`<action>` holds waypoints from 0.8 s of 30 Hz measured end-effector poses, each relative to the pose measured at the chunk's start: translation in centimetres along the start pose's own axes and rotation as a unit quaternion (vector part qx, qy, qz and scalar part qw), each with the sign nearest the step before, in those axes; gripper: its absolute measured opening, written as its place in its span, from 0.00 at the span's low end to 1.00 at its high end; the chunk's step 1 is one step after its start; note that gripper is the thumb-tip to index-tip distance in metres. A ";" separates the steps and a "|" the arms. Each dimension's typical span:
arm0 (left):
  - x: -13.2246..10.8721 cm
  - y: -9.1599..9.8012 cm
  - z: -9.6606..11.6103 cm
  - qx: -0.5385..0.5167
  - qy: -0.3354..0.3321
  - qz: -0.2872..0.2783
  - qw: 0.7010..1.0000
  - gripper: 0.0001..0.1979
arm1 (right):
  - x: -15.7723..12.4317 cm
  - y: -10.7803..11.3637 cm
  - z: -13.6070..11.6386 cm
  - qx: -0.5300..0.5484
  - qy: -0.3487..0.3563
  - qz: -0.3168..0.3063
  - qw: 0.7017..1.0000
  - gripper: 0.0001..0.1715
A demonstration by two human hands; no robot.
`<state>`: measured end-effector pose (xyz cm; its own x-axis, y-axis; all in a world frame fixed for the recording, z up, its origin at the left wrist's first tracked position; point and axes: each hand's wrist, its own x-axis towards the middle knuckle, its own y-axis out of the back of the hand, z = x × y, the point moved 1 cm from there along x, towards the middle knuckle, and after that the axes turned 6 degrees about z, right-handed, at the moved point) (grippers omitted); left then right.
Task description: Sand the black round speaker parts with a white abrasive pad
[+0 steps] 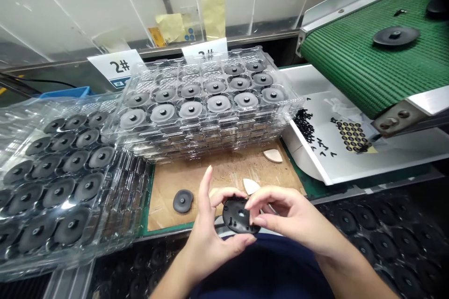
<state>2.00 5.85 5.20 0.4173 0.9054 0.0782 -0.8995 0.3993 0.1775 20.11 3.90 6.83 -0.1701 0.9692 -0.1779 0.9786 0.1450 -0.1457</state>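
Observation:
My left hand (206,233) pinches a round black plastic disc (239,217) by its lower edge, underside facing me, index finger stretched upward. My right hand (284,212) closes its fingertips on the disc's right and top edge. Both hands hover just in front of a brown cardboard sheet (217,173). Another black disc (183,200) lies flat on that sheet, left of my hands.
A stack of clear trays (210,103) with grey discs stands behind; another filled tray (59,177) sits left. Two beige wedge pieces (272,155) lie on the cardboard. A white bin (351,149) holds small black parts. A green conveyor (368,56) carries a black disc (395,36).

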 end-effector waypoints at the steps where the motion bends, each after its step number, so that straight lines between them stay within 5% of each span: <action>1: -0.1 0.1 0.1 -0.031 0.024 -0.014 0.999 0.53 | 0.3 -0.1 -0.2 0.014 -0.017 -0.022 1.000 0.08; 6: -0.4 0.3 0.5 -0.153 0.113 -0.084 0.978 0.57 | 0.6 -0.6 -0.5 0.136 -0.088 -0.095 0.982 0.07; 11: -0.7 0.4 0.4 -0.172 0.119 -0.093 0.973 0.58 | 0.0 -1.1 0.0 0.170 -0.090 -0.093 0.977 0.04; 17: -1.3 0.3 -0.4 -0.132 0.090 -0.063 0.985 0.56 | -1.3 -1.4 1.0 0.145 -0.080 0.015 0.986 0.05; 24: -0.2 -1.4 -0.1 -0.132 0.118 0.000 0.984 0.50 | -5.1 0.5 1.7 -0.038 0.070 0.217 0.973 0.07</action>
<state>3.16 5.10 4.81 0.4031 0.9015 -0.1572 -0.9150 0.3940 -0.0867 21.23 -1.29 5.98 0.2732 0.9593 -0.0713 0.9614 -0.2748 -0.0136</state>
